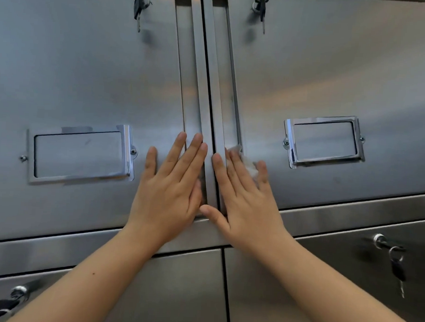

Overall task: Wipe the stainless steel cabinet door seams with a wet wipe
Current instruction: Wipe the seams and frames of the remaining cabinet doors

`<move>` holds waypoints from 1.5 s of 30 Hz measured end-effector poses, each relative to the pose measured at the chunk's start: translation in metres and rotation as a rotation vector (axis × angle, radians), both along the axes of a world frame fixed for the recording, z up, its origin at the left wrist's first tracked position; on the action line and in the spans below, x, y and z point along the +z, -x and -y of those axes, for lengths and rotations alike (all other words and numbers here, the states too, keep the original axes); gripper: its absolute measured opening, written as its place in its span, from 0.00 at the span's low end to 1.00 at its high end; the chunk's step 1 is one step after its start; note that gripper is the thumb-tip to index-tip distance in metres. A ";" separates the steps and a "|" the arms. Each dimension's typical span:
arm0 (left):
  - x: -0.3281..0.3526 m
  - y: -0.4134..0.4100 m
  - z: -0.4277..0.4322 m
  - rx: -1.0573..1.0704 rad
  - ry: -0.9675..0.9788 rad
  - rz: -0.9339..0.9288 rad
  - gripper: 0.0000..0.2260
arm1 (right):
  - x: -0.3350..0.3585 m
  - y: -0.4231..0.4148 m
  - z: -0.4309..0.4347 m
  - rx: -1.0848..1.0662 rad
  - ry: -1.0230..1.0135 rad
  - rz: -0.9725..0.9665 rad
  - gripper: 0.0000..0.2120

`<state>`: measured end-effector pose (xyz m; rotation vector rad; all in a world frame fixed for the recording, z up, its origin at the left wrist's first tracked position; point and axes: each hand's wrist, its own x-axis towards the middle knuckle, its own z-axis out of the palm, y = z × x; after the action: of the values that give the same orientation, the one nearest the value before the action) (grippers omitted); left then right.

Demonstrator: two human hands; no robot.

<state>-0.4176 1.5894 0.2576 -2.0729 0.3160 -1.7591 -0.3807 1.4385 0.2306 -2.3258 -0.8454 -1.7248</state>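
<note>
**The seam runs just left of our wipe, and most of it lies above our fingertips**

We have both hands flat on the cabinet, one on each side of the central seam [208,86], the dark gap between the left door [76,67] and the right door [334,68]. Our left hand [171,183] rests on the left door's inner edge with its fingers straight and close together, holding nothing. Our right hand [244,194] lies on the right door with its fingers straight and slightly spread, pressing the wet wipe [251,167] against the steel. Only white scraps of the wipe show, past the fingertips and between the last two fingers.

The wipe sits to the right of the seam, over the recessed strip beside the door's raised edge, not on the gap itself. Our right forefinger lies nearest the gap, almost along it. The seam's long axis runs up and down the doors, leaning a little leftward toward the top in this view. Our hands sit near its lower end.

We judge that the next stroke belongs to the right hand: shift the wipe slightly left onto the gap, then follow it upward.
</note>
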 end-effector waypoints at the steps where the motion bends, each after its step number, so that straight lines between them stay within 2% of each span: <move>1: 0.000 0.000 0.000 0.000 0.002 -0.003 0.24 | 0.005 -0.001 0.001 -0.011 0.013 0.009 0.34; 6: 0.000 -0.001 0.001 -0.026 0.025 0.005 0.24 | 0.034 -0.006 -0.003 -0.065 0.001 0.057 0.32; 11: -0.001 -0.002 -0.001 -0.006 0.002 0.010 0.24 | -0.003 -0.006 -0.005 0.002 -0.031 0.051 0.33; 20: -0.002 0.001 0.001 -0.025 0.026 -0.009 0.24 | -0.012 -0.007 0.002 -0.080 0.027 0.100 0.33; 27: -0.002 -0.001 0.000 -0.027 0.019 0.004 0.24 | -0.030 -0.014 0.009 0.004 0.019 0.228 0.29; 33: -0.003 -0.002 0.000 -0.029 0.018 0.008 0.24 | -0.041 -0.010 0.017 -0.150 0.084 0.321 0.28; 39: -0.003 -0.002 0.001 -0.040 0.025 0.007 0.24 | -0.054 0.007 0.005 -0.176 0.018 0.196 0.32; 45: -0.003 -0.002 0.000 -0.041 0.028 -0.006 0.24 | -0.054 0.019 -0.009 -0.067 -0.043 -0.023 0.36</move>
<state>-0.4154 1.5895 0.2542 -2.1049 0.3396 -1.7912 -0.3994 1.4477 0.1763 -2.3670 -0.7275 -1.7210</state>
